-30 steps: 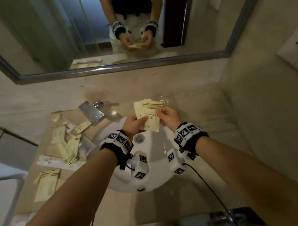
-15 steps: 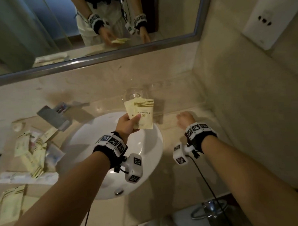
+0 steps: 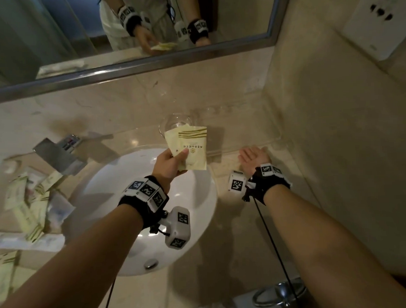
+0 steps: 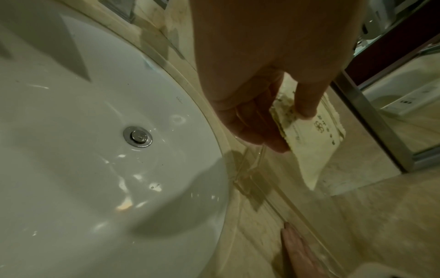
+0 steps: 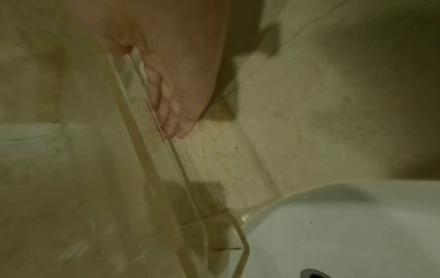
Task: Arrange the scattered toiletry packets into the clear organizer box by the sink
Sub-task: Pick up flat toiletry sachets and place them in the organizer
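Left hand (image 3: 169, 163) pinches thin, limp toiletry packets (image 3: 189, 149) by lower edge; right hand (image 3: 252, 155) flat, relaxed against clear organizer box (image 3: 243, 145) beside sink (image 3: 106, 191).

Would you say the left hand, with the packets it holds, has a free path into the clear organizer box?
Probably yes: the left hand holds the packets just beside the clear organizer box, whose top looks open; the right hand only touches its near wall.

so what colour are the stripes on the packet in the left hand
Olive-green stripes on the pale yellow packet; head view.

Left hand (image 3: 169, 163) pinched in a grip; right hand (image 3: 252, 157) extended, fingers straight.
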